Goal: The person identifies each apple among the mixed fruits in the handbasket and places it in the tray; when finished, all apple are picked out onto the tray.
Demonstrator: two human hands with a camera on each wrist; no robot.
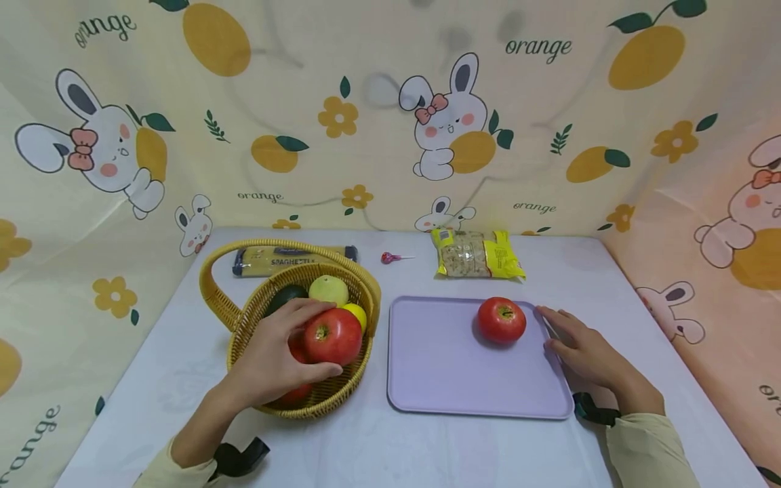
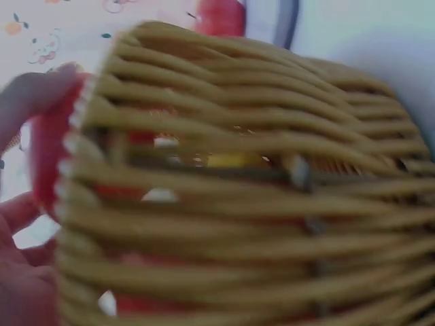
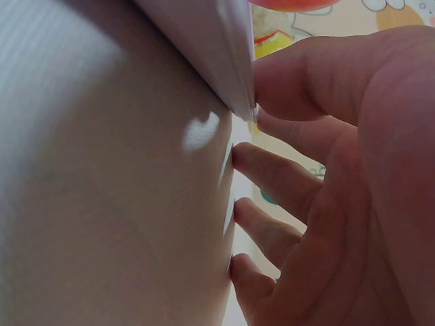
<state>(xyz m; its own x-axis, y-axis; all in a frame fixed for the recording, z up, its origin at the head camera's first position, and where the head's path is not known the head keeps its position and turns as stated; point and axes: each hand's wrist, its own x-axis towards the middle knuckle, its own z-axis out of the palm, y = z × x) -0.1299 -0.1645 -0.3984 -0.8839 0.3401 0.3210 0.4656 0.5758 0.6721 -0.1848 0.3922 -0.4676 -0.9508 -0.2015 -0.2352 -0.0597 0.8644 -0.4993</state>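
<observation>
Left hand [image 1: 274, 359] clamped on a red apple [image 1: 334, 339], fingers at its 11 o'clock, thumb at 6, and I've got it inside the outline of the wicker basket [image 1: 346, 398]! Over at 3 o'clock, the right hand [image 1: 588, 349] has its thumb and fingers apart, thumb tip against the rim of the lavender tray [image 1: 439, 369].

Edges, then: a narrow strip of white table [image 1: 464, 451] parts basket from tray, and I see more of it along the tray's 6 o'clock side. The tray's surface lies bare from 6 round to 10 o'clock.

Containers! The tray carries 1 second apple [image 1: 501, 320], towards its 1 o'clock. The basket holds a dark green fruit [image 1: 285, 298] at 11, a pale green fruit [image 1: 329, 290] at 12, a yellow fruit [image 1: 357, 316] at 1, and red fruit [image 1: 295, 397] at 7, partly hidden.

Farther out, spaghetti [image 1: 295, 261] lies past the basket's 12, a lollipop [image 1: 390, 257] off the tray's 11, and a yellow bag [image 1: 478, 255] at its 12.
</observation>
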